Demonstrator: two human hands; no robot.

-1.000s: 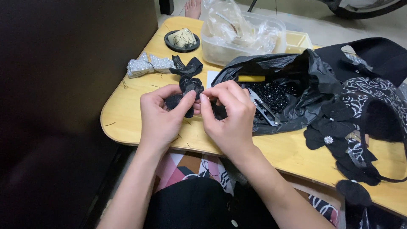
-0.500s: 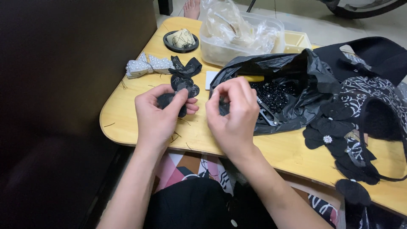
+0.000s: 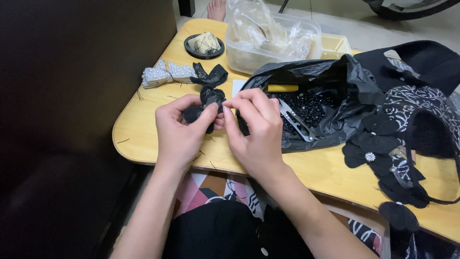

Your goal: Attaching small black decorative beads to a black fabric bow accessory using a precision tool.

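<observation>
Both hands work over the near-left part of the wooden table [image 3: 158, 103]. The left hand [image 3: 179, 132] is curled closed around a black fabric bow [image 3: 209, 96], thumb pressing the lower folds against the fingers. The right hand [image 3: 258, 132] is nearly closed, its thumb and forefinger pinched at the bow's centre (what lies between the fingertips is too small to tell). The bow sits just above the table surface, between the 2 hands, its upper loops standing free.

Risk, as judged: the loose loops could slip out of the left hand's hold if the thumb eases, undoing the gathered shape. Thread snips [image 3: 297, 122] lie on the black plastic bag [image 3: 330, 91] just beside the right hand; a sideways sweep could catch the blades or spill the dark beads inside the bag.

Clearances: the rounded table edge runs directly under both wrists, so anything dropped there could roll off into the lap. Bare room exists to the left of the left hand, toward the table's corner. Ahead, a beaded white bow [image 3: 165, 74], a small round black dish [image 3: 204, 45] and a clear plastic tub [image 3: 273, 41] crowd the far side. To the right, black fabric flowers [image 3: 371, 156] and a patterned black garment [image 3: 421, 120] occupy the surface.
</observation>
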